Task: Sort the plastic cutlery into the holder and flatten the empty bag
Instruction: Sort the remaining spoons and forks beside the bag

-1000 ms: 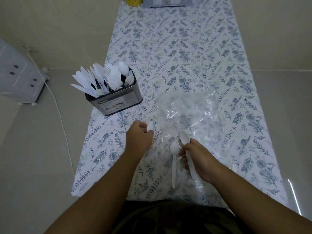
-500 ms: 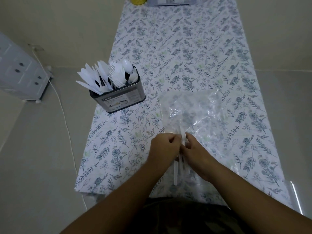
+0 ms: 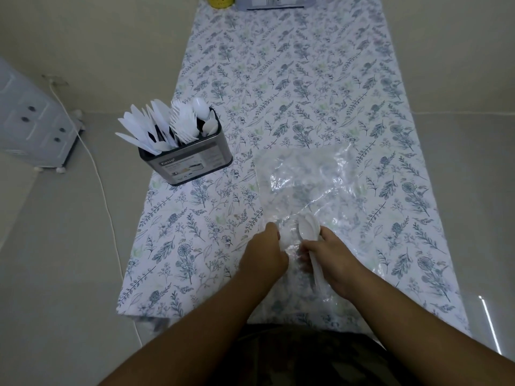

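A clear plastic bag point(image 3: 309, 185) lies crumpled on the floral tablecloth point(image 3: 292, 79). My right hand point(image 3: 334, 260) grips a small stack of white plastic spoons point(image 3: 308, 229) by their handles, bowls pointing away over the bag's near edge. My left hand point(image 3: 266, 253) is just left of the spoons with curled fingers; whether it pinches the bag's near edge is unclear. A metal cutlery holder point(image 3: 192, 160) stands at the table's left edge, packed with white knives, forks and a few spoons.
A yellow container point(image 3: 220, 0) and a grey box point(image 3: 274, 1) sit at the far end of the table. A white cabinet point(image 3: 30, 129) with a cable running across the floor stands to the left.
The loose spoons have been gathered into one stack in my right hand. My left hand moved from the left of the bag to its near edge beside the spoons.
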`<state>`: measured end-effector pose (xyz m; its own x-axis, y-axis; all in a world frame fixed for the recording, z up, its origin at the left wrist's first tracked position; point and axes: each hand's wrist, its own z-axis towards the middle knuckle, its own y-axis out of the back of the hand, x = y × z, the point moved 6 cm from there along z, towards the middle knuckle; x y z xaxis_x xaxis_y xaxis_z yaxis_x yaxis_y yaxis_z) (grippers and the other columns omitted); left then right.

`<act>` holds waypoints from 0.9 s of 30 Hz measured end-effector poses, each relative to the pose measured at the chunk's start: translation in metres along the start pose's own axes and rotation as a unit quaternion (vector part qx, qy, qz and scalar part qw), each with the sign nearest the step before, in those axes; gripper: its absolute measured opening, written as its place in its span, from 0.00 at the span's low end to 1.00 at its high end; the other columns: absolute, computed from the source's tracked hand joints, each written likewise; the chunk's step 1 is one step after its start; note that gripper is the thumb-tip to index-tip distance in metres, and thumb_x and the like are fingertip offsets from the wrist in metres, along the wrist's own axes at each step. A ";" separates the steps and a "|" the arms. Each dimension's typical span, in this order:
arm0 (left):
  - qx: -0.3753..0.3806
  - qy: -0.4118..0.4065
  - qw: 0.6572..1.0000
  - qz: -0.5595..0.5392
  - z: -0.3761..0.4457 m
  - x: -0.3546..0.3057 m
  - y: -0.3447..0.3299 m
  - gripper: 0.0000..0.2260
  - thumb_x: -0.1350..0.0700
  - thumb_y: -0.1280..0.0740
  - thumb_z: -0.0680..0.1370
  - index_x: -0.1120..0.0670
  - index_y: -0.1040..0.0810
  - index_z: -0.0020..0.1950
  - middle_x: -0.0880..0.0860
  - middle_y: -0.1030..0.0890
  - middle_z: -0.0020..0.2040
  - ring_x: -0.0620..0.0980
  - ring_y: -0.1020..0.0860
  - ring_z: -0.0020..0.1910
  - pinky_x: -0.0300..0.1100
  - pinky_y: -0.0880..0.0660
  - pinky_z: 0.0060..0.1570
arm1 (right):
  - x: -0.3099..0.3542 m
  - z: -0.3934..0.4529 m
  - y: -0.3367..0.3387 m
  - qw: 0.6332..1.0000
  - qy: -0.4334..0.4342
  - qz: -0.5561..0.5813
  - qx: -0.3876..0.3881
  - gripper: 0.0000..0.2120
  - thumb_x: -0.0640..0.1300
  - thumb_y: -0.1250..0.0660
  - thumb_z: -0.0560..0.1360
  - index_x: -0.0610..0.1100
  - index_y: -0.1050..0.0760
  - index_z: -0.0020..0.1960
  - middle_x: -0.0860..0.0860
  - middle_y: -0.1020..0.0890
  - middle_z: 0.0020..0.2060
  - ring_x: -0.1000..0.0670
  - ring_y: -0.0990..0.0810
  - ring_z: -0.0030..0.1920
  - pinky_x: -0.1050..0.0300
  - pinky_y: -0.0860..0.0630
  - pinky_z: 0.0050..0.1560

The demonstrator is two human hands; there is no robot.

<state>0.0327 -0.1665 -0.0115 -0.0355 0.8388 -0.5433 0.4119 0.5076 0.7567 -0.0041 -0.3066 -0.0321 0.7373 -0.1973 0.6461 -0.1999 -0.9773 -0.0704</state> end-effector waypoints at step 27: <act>-0.105 -0.004 0.962 -0.253 -0.014 -0.012 0.043 0.05 0.58 0.33 0.79 0.55 0.17 0.51 0.46 0.17 0.39 0.39 0.18 0.39 0.32 0.22 0.36 | 0.037 -0.013 -0.049 0.985 0.120 -0.035 0.116 0.18 0.42 0.43 0.84 0.59 0.19 0.62 0.49 0.12 0.53 0.50 0.14 0.55 0.52 0.19 0.54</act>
<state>0.0382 -0.1526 0.0324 -0.1765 0.4724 -0.8635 0.1500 0.8800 0.4508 0.0242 -0.2654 0.0049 0.5640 -0.1321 0.8151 0.0194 -0.9847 -0.1730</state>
